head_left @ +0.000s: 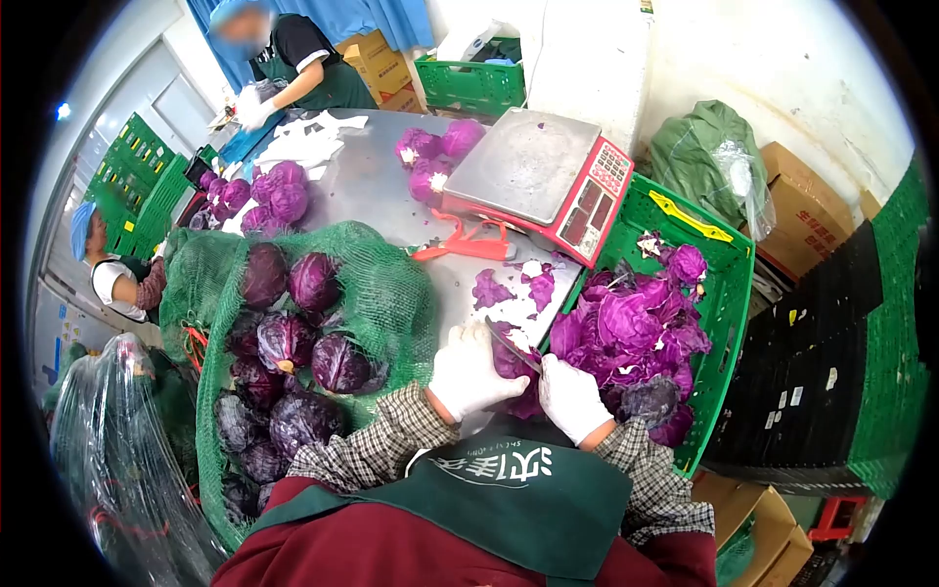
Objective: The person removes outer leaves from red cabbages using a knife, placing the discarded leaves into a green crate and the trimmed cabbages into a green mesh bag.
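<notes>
My right hand (pixel 573 399), in a white glove, is closed around the handle end of a knife (pixel 513 344). The blade points away from me and to the left, across a purple red cabbage (pixel 516 364). On the cabbage's left side lies my gloved left hand (pixel 473 374), its thumb stretched toward the knife and its fingers curled against the cabbage. The blade and the hands cover part of the cabbage. Torn purple leaves (pixel 494 290) lie on the metal table (pixel 377 157) just beyond.
Left, a green mesh sack (pixel 391 284) holds several dark red cabbages. A green crate (pixel 726 293) of purple leaves stands right. Ahead are a scale (pixel 528 161), an orange-handled tool (pixel 469 245) and peeled cabbages (pixel 430 178). Two co-workers (pixel 308 64) stand at the far side and left.
</notes>
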The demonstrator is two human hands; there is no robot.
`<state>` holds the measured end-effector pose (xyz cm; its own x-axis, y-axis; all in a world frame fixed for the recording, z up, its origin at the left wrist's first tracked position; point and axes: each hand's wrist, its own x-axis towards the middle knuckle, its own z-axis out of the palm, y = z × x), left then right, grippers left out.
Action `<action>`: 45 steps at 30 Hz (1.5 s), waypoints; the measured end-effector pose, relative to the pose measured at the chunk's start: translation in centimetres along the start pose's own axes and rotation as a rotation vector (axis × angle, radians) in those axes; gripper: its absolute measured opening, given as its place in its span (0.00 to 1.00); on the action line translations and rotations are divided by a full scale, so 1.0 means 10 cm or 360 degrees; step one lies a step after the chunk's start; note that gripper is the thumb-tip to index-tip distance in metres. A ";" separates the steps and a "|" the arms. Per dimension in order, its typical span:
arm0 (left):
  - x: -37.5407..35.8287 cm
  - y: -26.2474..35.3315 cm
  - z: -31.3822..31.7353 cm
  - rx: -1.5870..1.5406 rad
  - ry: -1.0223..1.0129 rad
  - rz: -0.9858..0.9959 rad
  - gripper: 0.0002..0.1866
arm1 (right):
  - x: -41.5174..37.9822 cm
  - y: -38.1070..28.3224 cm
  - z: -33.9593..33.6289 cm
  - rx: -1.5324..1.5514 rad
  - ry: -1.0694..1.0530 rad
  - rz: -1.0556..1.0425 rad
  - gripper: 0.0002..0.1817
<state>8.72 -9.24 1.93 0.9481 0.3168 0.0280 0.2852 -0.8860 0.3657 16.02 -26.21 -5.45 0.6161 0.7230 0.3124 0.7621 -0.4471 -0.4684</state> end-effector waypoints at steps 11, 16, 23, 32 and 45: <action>-0.19 0.16 0.03 0.0260 0.0396 0.0615 0.41 | 0.23 0.47 0.24 -0.0243 -0.0217 0.0233 0.04; -0.25 -0.21 -0.07 -0.0275 -0.0119 -0.0006 0.51 | 0.08 0.56 -0.22 0.0288 0.0129 0.0382 0.05; -0.23 -0.24 -0.16 -0.0372 -0.0122 0.0210 0.56 | -0.13 0.34 -0.03 0.0306 0.0000 0.0362 0.07; -0.29 -0.82 -0.01 -0.2711 -0.0434 -0.0670 0.44 | -0.23 0.42 0.27 0.0723 0.0155 0.0080 0.05; 0.20 -0.92 -0.64 -0.3564 -0.0541 0.0228 0.32 | 0.14 -0.19 0.21 0.1978 -0.0893 0.0904 0.15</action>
<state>7.08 1.77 4.59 0.9917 0.0409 0.1218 -0.0970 0.8599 0.5011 15.07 -23.22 -5.90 0.3904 0.8434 -0.3691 -0.3837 -0.2153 -0.8980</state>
